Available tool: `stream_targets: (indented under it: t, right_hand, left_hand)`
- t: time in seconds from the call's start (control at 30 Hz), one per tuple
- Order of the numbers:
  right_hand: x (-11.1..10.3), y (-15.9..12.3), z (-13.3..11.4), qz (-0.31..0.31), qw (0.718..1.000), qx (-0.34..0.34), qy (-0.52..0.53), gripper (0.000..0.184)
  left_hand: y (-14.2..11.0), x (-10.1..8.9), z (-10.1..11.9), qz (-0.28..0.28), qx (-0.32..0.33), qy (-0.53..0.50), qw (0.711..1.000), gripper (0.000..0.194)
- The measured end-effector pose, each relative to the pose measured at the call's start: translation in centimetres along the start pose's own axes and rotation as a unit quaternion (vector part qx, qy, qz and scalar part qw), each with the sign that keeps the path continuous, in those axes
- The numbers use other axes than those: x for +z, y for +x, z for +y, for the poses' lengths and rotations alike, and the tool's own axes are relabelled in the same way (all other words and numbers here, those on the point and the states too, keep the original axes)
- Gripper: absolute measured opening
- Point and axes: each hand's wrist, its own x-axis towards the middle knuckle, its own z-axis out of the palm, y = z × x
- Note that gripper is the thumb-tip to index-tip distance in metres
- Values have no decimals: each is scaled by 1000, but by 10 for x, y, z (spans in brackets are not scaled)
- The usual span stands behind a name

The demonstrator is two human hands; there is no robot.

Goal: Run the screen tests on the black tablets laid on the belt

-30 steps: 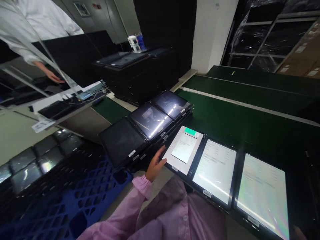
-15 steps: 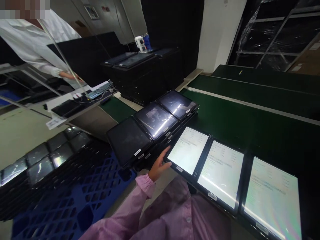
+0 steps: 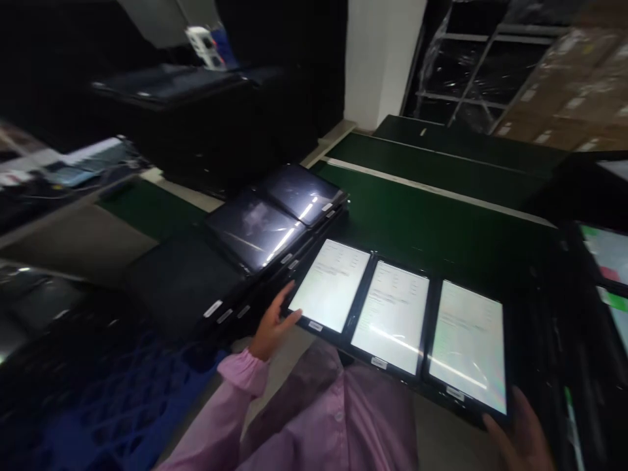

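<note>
Three black-framed tablets with lit white screens lie side by side in a row: a left one (image 3: 330, 286), a middle one (image 3: 391, 314) and a right one (image 3: 466, 337). Each has a small white label on its lower frame. My left hand (image 3: 275, 322) grips the left tablet's lower left edge, thumb on the frame and fingers along the side. At the opposite end of the row, my right hand (image 3: 520, 432) holds the right tablet's lower right corner, thumb on the front. Its other fingers are partly hidden and dim.
Dark-screened tablets (image 3: 258, 229) lie stacked to the left. Behind runs a green work surface (image 3: 417, 203). Other panels with coloured marks (image 3: 608, 252) stand at right. A blue pallet (image 3: 122, 418) is low on the left; cartons (image 3: 564, 98) are stacked at the back right.
The view has swung right, so the scene sits further left. My right hand has come into view at the right tablet's corner. My left hand keeps its hold on the left tablet.
</note>
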Motion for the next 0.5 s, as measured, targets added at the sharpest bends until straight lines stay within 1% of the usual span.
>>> stream_targets:
  t: [0.07, 0.13, 0.3, 0.4, 0.5]
  right_hand:
    - [4, -5, -10, 18, 1000, 9, 12, 109]
    - [9, -3, -17, 29, 999, 10, 23, 108]
    - [17, 23, -24, 46, 999, -10, -8, 103]
    - [22, 34, -26, 56, 998, -20, -6, 103]
    - [27, 34, -25, 74, 997, -30, 2, 100]
  left_hand:
    - [4, 6, 6, 26, -3, 23, 999, 79]
    - [10, 12, 11, 51, -7, 41, 998, 77]
    - [21, 24, 15, 109, -32, 82, 990, 77]
    - [24, 25, 14, 129, -45, 96, 986, 75]
    - [23, 24, 14, 132, -53, 110, 984, 70]
